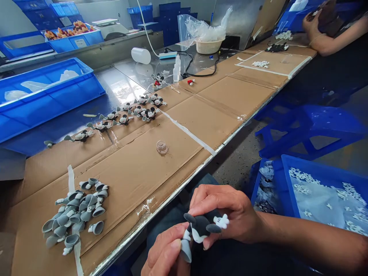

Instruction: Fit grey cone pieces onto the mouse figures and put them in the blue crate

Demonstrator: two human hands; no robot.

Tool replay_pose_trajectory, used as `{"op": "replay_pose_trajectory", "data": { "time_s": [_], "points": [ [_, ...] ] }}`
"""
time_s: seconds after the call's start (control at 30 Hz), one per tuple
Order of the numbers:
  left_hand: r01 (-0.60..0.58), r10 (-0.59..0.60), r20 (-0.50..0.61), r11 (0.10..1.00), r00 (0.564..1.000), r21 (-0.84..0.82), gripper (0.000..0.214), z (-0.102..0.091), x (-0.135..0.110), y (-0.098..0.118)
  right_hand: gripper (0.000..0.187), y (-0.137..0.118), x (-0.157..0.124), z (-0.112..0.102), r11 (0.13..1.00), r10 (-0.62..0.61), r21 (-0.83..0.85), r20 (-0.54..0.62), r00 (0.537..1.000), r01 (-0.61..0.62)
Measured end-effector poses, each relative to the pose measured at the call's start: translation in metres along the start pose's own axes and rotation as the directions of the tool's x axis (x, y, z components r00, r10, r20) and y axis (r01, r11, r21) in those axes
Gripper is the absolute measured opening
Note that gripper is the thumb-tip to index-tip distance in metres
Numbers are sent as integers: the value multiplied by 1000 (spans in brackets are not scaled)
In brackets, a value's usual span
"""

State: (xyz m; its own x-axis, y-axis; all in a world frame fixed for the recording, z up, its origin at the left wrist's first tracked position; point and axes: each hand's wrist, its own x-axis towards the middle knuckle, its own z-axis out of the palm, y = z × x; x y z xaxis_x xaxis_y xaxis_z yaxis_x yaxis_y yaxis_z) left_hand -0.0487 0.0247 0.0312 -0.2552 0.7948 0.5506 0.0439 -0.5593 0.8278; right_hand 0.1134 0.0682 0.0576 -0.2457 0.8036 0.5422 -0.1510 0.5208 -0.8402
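Head view: right in front of me, my left hand [163, 253] and right hand [227, 214] are both closed around a small black-and-white mouse figure [201, 228], held just past the table's near edge. My right fingers [209, 199] curl over its body, with its white glove [221, 221] sticking out beside them. My left fingers [169, 239] pinch its lower end, where a gray shoe [186, 251] shows. Off to my right, below the table, a blue crate [324, 191] holds white lacy pieces. On the cardboard [138, 180] covering the table, a heap of gray shoes [74, 214] lies toward the near left corner, and a clear jar [162, 147] stands close to the front edge. Farther on, a row of mouse figures [126, 115] runs along the back edge. Farthest away, past the cardboard's far right corner, a co-worker's hand [312, 28] holds something dark.
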Motion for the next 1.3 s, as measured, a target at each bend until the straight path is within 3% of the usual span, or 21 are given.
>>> {"op": "replay_pose_trajectory", "data": {
  "time_s": [0.23,0.33,0.4,0.47,0.57,0.63,0.77,0.93,1.07,1.3],
  "points": [
    [12,-12,-8,1000,1000,-16,23,2,2,-4,43,2,-1,4,991,122,70,-50,991,-118],
    [44,-44,-20,999,999,-1,23,1,5,-7,34,1,1,4,957,274,116,-64,960,-265],
    [46,-45,-15,998,999,41,24,1,7,-7,29,1,2,7,873,461,219,-73,885,-437],
    [87,-85,-28,994,996,73,29,2,8,-6,34,0,4,12,717,649,369,-44,759,-592],
    [265,-262,-86,964,961,31,36,2,3,-5,40,-1,5,23,539,779,501,9,627,-677],
    [353,-349,-128,936,928,7,45,-1,-3,-6,35,-2,6,32,477,808,554,29,588,-683],
    [418,-379,-234,896,895,151,65,-13,-20,-7,33,-4,2,48,298,847,645,161,506,-703],
    [471,-338,-382,815,860,339,57,-29,-35,5,32,-7,-4,71,184,827,630,316,466,-754],
    [564,-393,-503,788,770,247,60,-42,-47,16,32,-10,-8,89,158,803,539,418,425,-827],
    [581,-460,-628,814,628,-14,65,-58,-69,42,36,-14,-25,119,167,761,369,542,357,-914]
  ]
}}
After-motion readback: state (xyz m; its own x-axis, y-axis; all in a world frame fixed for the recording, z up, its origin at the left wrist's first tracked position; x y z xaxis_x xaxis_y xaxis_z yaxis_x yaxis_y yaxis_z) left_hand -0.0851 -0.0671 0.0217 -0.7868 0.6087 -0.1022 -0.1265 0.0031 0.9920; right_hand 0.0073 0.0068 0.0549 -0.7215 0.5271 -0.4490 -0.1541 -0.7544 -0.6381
